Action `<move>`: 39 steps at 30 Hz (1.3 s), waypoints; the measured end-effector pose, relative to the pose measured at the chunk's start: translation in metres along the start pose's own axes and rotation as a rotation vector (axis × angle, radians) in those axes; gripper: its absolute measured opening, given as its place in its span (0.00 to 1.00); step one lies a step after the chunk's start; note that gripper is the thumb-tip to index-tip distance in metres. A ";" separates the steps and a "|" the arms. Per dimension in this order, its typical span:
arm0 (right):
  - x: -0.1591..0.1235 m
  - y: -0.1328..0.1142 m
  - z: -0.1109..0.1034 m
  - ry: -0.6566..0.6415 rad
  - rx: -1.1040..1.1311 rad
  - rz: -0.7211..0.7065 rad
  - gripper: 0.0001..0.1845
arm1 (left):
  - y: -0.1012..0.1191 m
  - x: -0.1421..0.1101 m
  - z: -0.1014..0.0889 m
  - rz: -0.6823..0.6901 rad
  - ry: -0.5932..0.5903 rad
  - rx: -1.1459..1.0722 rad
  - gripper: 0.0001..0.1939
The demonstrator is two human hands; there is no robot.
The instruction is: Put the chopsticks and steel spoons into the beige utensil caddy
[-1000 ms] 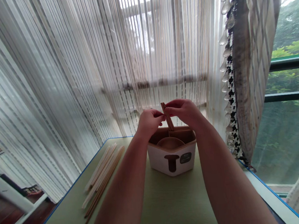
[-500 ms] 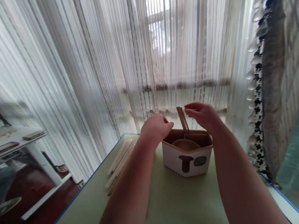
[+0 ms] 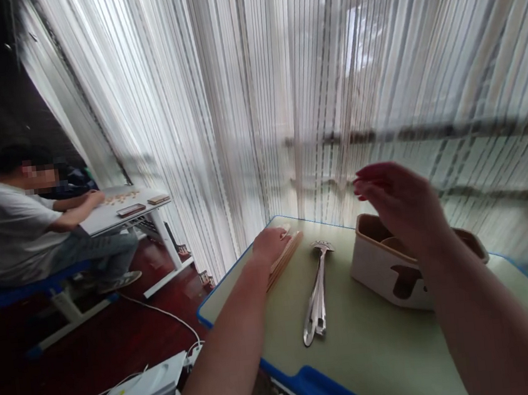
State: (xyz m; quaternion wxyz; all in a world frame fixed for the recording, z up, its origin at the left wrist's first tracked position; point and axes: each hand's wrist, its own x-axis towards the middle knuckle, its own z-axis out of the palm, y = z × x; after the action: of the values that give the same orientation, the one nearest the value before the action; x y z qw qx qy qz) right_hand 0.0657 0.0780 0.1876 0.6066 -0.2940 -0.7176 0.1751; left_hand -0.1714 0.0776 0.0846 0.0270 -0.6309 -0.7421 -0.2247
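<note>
My left hand (image 3: 270, 246) lies at the left side of the table with its fingers curled over a bunch of pale wooden chopsticks (image 3: 286, 263). Above a white storage box (image 3: 385, 276) with a brown rim and a dark T-shaped mark hovers my right hand (image 3: 399, 199). Its fingers are loosely bent, and nothing shows in them. That hand and forearm cover part of the box, including its middle. A rounded brown edge shows inside the box. Between my hands lie shiny metal utensils (image 3: 318, 292), one with a slotted head; their exact number is unclear.
The pale green table (image 3: 356, 357) has a blue edge. Sheer striped curtains (image 3: 235, 100) hang behind it. At the left, a person (image 3: 12, 224) sits at a white table (image 3: 101, 222) with small pieces on it. A white appliance (image 3: 138, 393) and cables are at lower left.
The view has turned left, showing the seated person and the metal utensils. My left hand has gone from the box's rim to the chopsticks. My right hand remains above the box.
</note>
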 end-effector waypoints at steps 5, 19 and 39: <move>-0.032 0.022 0.070 -0.296 0.295 0.246 0.13 | -0.014 0.004 0.011 0.030 -0.014 -0.022 0.19; -0.085 0.079 0.125 -0.369 0.449 0.727 0.08 | -0.014 0.006 0.025 0.035 -0.223 -0.001 0.14; -0.087 0.109 0.123 -0.094 0.311 0.578 0.16 | 0.001 0.005 0.035 0.026 -0.258 0.150 0.17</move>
State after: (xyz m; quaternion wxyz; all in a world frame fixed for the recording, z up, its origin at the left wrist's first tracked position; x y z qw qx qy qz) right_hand -0.0230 0.1189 0.0300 0.5358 -0.3811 -0.5962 0.4607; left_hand -0.1626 0.0954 0.0552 -0.0186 -0.6602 -0.7460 -0.0856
